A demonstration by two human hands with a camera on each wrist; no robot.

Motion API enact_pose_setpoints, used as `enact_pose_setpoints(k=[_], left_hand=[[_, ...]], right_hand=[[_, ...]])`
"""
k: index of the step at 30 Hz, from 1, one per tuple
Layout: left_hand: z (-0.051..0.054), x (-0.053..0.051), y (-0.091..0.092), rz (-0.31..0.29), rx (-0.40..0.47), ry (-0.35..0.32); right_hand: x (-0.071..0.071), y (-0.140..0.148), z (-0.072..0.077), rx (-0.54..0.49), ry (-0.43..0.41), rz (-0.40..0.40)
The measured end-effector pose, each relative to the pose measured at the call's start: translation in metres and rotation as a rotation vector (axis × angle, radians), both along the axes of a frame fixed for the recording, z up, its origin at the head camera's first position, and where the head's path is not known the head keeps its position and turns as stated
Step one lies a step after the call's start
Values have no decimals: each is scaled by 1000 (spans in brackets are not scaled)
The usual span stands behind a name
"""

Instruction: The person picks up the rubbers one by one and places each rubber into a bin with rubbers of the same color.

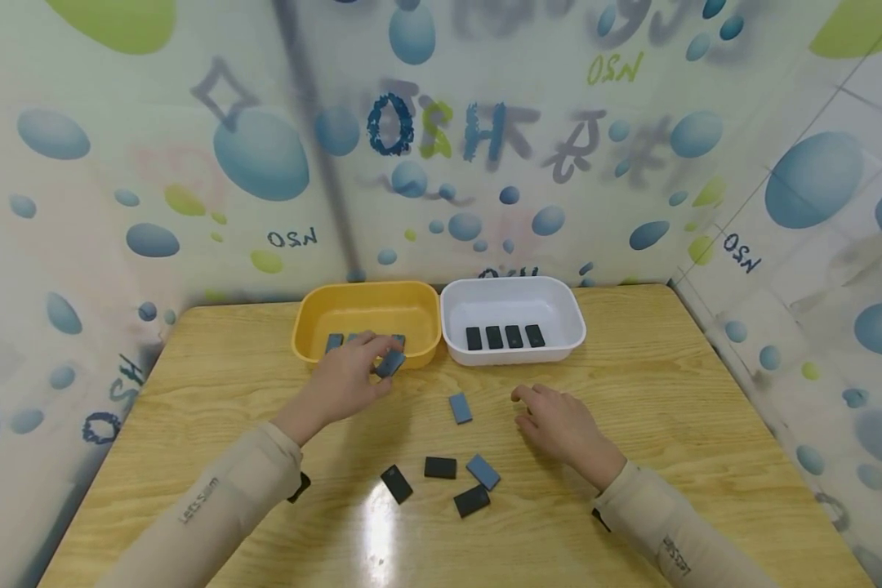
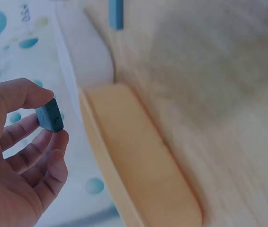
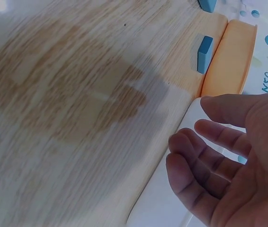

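Note:
My left hand (image 1: 341,380) pinches a small blue rectangular block (image 1: 390,363) between thumb and fingers, over the front rim of the yellow bin (image 1: 367,298). In the left wrist view that held block (image 2: 50,115) is tilted, with faint dark marks on its face. Several blue blocks (image 1: 334,341) lie inside the yellow bin, partly hidden behind the hand. My right hand (image 1: 562,425) hovers over the table in front of the white bin (image 1: 510,298), fingers loosely bent and holding nothing. Left of it lies a blue block (image 1: 460,408) on the wood.
In the white bin, several black blocks (image 1: 494,337) stand in a row. Nearer on the wooden table (image 1: 265,523) are another blue block (image 1: 483,472) and three black ones, one of them a black block (image 1: 440,467) beside it. A patterned wall covering (image 1: 412,220) rises behind the bins.

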State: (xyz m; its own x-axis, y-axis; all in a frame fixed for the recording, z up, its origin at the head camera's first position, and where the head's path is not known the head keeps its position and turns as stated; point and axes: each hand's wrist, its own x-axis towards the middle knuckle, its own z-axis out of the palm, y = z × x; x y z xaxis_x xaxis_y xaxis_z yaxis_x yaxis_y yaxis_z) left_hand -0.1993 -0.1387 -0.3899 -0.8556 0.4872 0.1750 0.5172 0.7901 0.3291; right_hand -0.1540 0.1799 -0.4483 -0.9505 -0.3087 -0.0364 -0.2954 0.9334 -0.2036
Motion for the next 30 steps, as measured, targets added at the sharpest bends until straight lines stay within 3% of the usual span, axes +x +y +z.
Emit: enact_pose_setpoints(k=[4,10,14,24,30], left_hand=[[6,-14,-8,36,10,-1],[13,-36,-20,132,8,-99],[14,-51,-27,192,-40,-118],[-3,-93,-36,275,-78,-239],[-14,-107,-40,351,-108,-284]], right_hand=[[0,1,0,-4,4,-4],[0,3,1,-12,4,-11],[1,3,1,-15,3,-13],[2,8,1,-12,-14,-37],[2,9,2,-11,6,-31]])
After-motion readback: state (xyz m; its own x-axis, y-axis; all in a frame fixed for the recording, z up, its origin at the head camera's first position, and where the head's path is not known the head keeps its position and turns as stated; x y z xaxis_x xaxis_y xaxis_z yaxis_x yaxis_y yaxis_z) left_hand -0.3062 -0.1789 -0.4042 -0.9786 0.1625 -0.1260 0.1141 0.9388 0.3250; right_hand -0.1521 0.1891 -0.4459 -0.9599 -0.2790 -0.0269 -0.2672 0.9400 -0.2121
